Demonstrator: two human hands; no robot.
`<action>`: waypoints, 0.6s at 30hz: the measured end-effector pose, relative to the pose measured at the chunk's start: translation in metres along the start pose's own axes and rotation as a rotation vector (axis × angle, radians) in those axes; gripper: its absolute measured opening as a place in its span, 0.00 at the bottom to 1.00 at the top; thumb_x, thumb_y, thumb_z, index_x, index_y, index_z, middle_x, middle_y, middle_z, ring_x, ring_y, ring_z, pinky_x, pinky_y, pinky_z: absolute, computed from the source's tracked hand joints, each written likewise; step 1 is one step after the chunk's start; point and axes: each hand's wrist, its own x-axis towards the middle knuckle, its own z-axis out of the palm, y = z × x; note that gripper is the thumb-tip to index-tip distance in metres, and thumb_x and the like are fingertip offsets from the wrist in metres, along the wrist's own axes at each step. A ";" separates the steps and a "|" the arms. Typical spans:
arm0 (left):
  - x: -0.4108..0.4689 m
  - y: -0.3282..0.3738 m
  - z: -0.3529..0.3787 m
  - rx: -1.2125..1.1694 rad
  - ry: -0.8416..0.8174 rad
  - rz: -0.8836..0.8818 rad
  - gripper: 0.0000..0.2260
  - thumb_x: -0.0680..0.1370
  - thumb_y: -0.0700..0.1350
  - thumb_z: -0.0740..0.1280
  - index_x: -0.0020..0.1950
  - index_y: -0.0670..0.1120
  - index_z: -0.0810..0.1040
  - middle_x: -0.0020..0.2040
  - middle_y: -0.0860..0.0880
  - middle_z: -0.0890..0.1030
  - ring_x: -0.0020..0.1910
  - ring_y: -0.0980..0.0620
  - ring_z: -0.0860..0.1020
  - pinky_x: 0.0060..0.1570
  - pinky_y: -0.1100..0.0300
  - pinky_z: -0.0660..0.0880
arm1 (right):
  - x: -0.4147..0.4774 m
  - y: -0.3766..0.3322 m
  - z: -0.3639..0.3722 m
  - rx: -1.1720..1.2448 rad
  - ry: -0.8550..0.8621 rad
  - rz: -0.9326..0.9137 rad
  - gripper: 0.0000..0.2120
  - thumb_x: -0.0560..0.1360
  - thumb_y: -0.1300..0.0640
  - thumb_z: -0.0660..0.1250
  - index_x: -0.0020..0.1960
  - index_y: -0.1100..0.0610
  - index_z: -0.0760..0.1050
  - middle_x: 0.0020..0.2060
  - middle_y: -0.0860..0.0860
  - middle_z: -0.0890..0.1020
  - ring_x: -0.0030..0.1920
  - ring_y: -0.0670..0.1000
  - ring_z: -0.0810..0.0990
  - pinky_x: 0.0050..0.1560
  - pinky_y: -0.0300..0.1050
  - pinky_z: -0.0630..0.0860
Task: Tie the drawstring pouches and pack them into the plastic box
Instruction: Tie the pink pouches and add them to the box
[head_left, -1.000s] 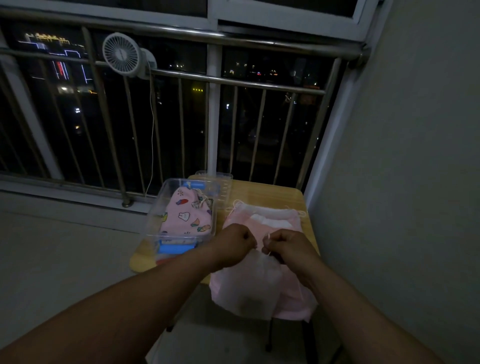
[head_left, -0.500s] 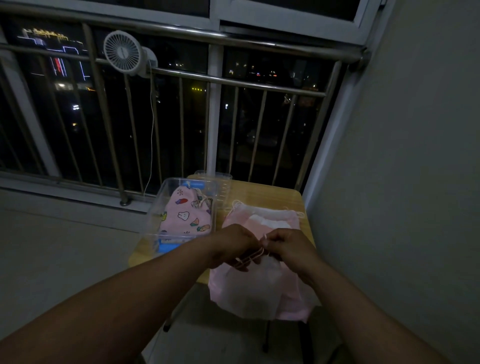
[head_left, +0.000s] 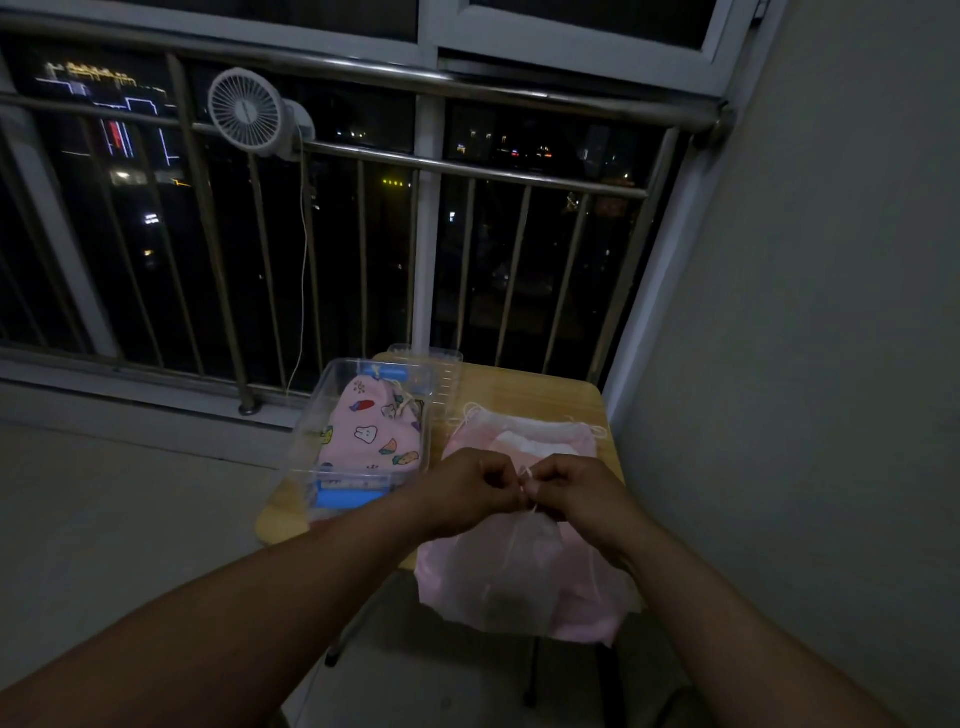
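A pale, sheer drawstring pouch (head_left: 511, 582) hangs from my two hands over the table's near edge. My left hand (head_left: 470, 491) and my right hand (head_left: 576, 493) meet knuckle to knuckle above it, and each pinches the thin white drawstring (head_left: 527, 475) at the pouch's gathered mouth. Behind them, a stack of pink pouches (head_left: 524, 441) lies flat on the small wooden table (head_left: 519, 387). To the left stands the clear plastic box (head_left: 317, 431) with a pink printed pouch (head_left: 371, 431) inside it.
The box's clear lid (head_left: 441, 371) leans behind the box. A metal railing (head_left: 467, 169) with a clipped white fan (head_left: 247, 111) runs behind the table. A grey wall (head_left: 805, 338) closes the right side. Bare floor lies to the left.
My hands have drawn closer together on the drawstring, and the pouch's mouth has gathered tighter. The view has tilted slightly.
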 end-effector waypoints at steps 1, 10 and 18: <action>-0.001 -0.001 0.000 0.003 0.000 0.009 0.05 0.80 0.50 0.71 0.45 0.51 0.81 0.42 0.50 0.81 0.45 0.51 0.79 0.49 0.53 0.78 | -0.001 0.000 -0.001 0.005 -0.006 0.001 0.06 0.80 0.60 0.70 0.47 0.53 0.85 0.41 0.51 0.87 0.44 0.50 0.83 0.50 0.47 0.80; -0.007 -0.001 0.003 -0.075 0.009 -0.050 0.05 0.81 0.50 0.69 0.51 0.51 0.84 0.49 0.52 0.84 0.51 0.54 0.82 0.54 0.58 0.78 | -0.005 0.000 0.002 0.004 0.011 0.009 0.06 0.80 0.57 0.69 0.47 0.53 0.84 0.40 0.49 0.86 0.44 0.49 0.82 0.46 0.43 0.77; -0.012 0.000 0.006 -0.039 0.072 0.033 0.05 0.79 0.48 0.72 0.50 0.48 0.81 0.45 0.51 0.82 0.45 0.57 0.80 0.46 0.65 0.77 | -0.008 0.000 0.005 0.054 -0.017 0.002 0.06 0.81 0.58 0.69 0.49 0.53 0.84 0.43 0.50 0.87 0.45 0.49 0.83 0.46 0.42 0.77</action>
